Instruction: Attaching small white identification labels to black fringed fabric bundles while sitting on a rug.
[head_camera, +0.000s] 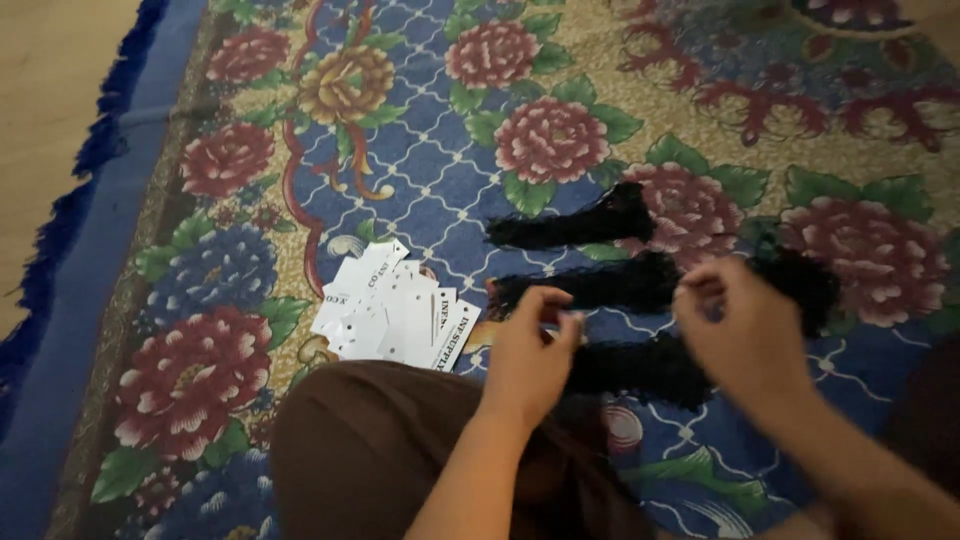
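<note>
Bundles of black fibre, hair-like, are lying on the carpet (430, 170) in front of a seated person. Far bundle (575, 225) is lying flat and alone, touched by neither hand. Middle bundle (600, 285) is lying just nearer, its left end running behind the left hand's fingertips. Near bundle (640, 368) is sitting between the two hands, partly hidden by them. A darker mass (800, 285) is showing to the right, behind the right hand; cannot tell if it is a fourth bundle or loose stock.

Progress, as a judgement: two bundles appear laid out and finished, the near one appears to be the piece in hand, and the white cards (395, 310), fanned in a loose pile on the carpet left of the hands, are lying apart from every bundle, none attached as far as the view shows.

Left hand (528, 355) is hovering low over the near bundle's left end, wrist bent, fingers curled together in a pinch; whether a strand is caught in them is too small and blurred to tell. Right hand (745, 335) is raised at the right end, knuckles up, fingers bunched together; its grip is likewise unclear. Hands are standing apart from each other. A brown-clad knee (370, 450) is filling the near edge.
</note>
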